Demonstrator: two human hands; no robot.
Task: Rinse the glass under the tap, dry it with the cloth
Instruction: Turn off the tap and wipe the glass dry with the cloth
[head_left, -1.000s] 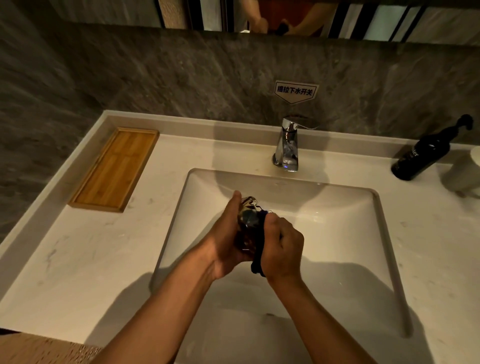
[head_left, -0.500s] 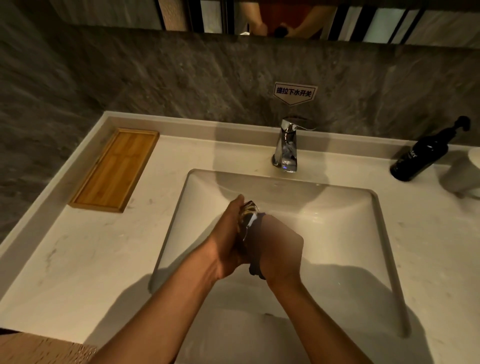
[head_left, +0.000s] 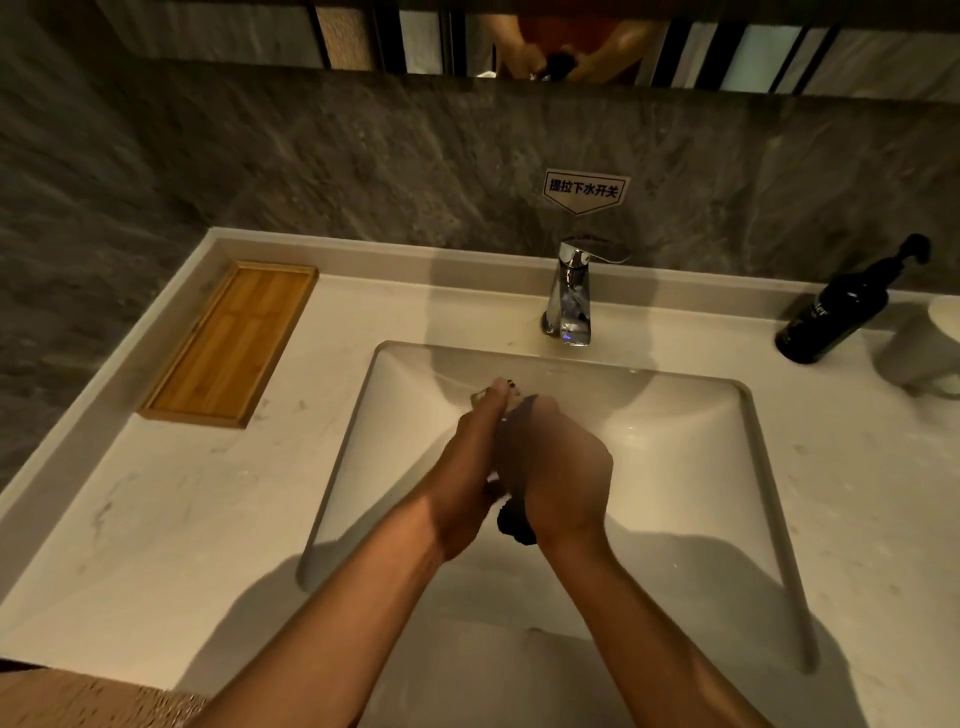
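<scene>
Glass (head_left: 493, 397) sits clasped between both hands over the basin (head_left: 691, 467), now nearly hidden. Left hand (head_left: 465, 467) is wrapped round it; right hand (head_left: 558, 467), blurred, has slid the dark cloth (head_left: 514, 525) across since a second ago. Drying looks underway; tap (head_left: 569, 299), beyond the hands, runs dry.

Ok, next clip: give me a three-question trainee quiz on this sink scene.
1. True or false: water is running from the chrome tap.
2. Which hand presses the dark cloth against the clear glass?
3. The rectangular wooden tray lies: A) in the white basin, B) on the counter left of it, C) beside the black pump bottle.

Key: 1 false; 2 right hand; 3 B.
</scene>
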